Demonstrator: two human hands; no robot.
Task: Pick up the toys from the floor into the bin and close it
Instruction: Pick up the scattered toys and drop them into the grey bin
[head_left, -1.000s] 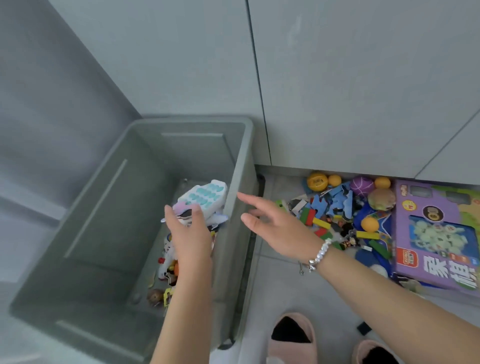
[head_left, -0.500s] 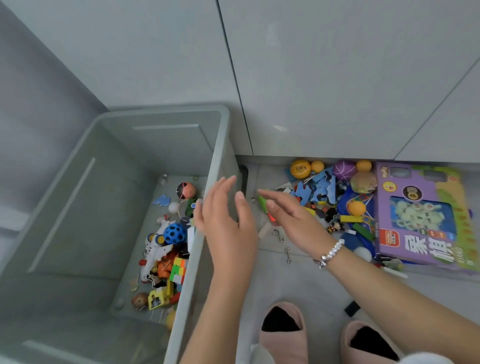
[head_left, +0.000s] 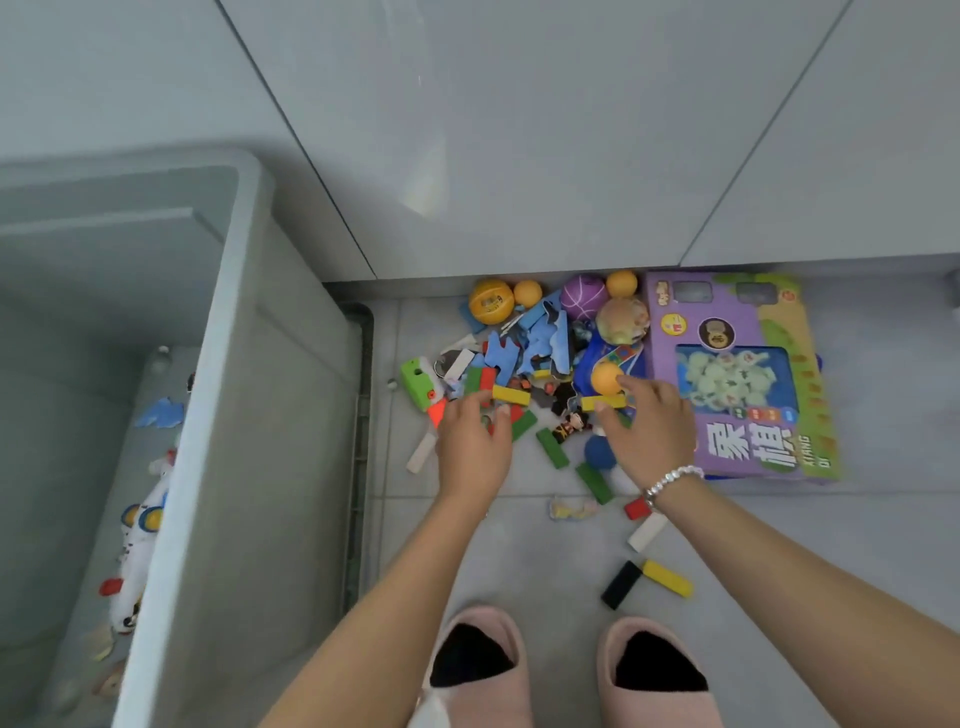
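Note:
A grey bin (head_left: 208, 415) stands open on the left with a white toy plane (head_left: 140, 545) and other small toys on its bottom. To its right a pile of toys lies on the floor: coloured wooden blocks (head_left: 511, 395), blue puzzle pieces (head_left: 540, 338), an orange ball (head_left: 602, 376) and a purple boxed game (head_left: 748, 364). My left hand (head_left: 472, 441) is down on the red and green blocks, fingers bent over them. My right hand (head_left: 644, 426) spreads over the pile, thumb at a yellow block (head_left: 605, 402), fingertips beside the orange ball.
Grey cabinet fronts (head_left: 519, 130) rise behind the pile, with a basketball (head_left: 491, 301) and a purple ball (head_left: 584, 296) at their foot. Loose blocks, one black and yellow (head_left: 644, 579), lie near my pink slippers (head_left: 478, 670). No lid is in view.
My left hand let the white toy go into the bin, then swung right over the rim. Both hands have come down onto the floor pile, and my view has turned right.

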